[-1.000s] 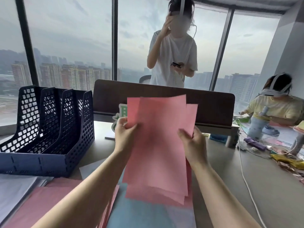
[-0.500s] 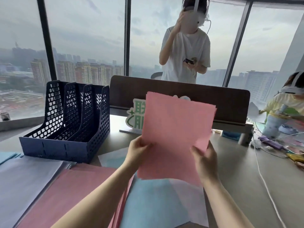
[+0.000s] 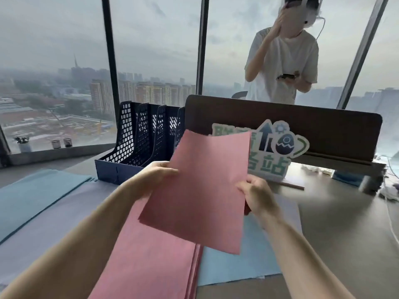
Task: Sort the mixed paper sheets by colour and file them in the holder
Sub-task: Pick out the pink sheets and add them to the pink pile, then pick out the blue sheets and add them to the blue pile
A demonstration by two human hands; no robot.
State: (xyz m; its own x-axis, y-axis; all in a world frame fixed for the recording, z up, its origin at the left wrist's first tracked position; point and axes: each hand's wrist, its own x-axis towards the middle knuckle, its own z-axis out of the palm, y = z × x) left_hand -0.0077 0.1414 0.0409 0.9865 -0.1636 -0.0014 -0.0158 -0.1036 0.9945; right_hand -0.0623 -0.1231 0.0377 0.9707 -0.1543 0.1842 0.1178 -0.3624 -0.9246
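the left hand (image 3: 158,176) and the right hand (image 3: 258,192) hold a bundle of pink sheets (image 3: 201,190) up off the desk (image 3: 345,223), each hand pinching a side edge, thumb on the near face and the other fingers hidden behind the paper. the bundle tilts with its top corner toward eleven o'clock, where the dark blue holder (image 3: 138,145) stands with its open slots, none showing paper from here. below the bundle lies a pink pile (image 3: 155,244); a pale lilac pile (image 3: 49,214) and a blue pile (image 3: 36,193) lie at nine o'clock, and more blue sheets (image 3: 237,266) lie at six o'clock. the step looks like squaring the pink sheets before filing or stacking them; it would go best with a light grip, tapping the lower edge on the pile so the edges line up, then keeping the bundle flat so it does not buckle. the way to the holder at eleven o'clock looks open. at one o'clock a green and white sign (image 3: 269,152) stands just behind the bundle's top edge, before a dark divider (image 3: 302,126), so there is little room there. cables (image 3: 390,210) trail at three o'clock.
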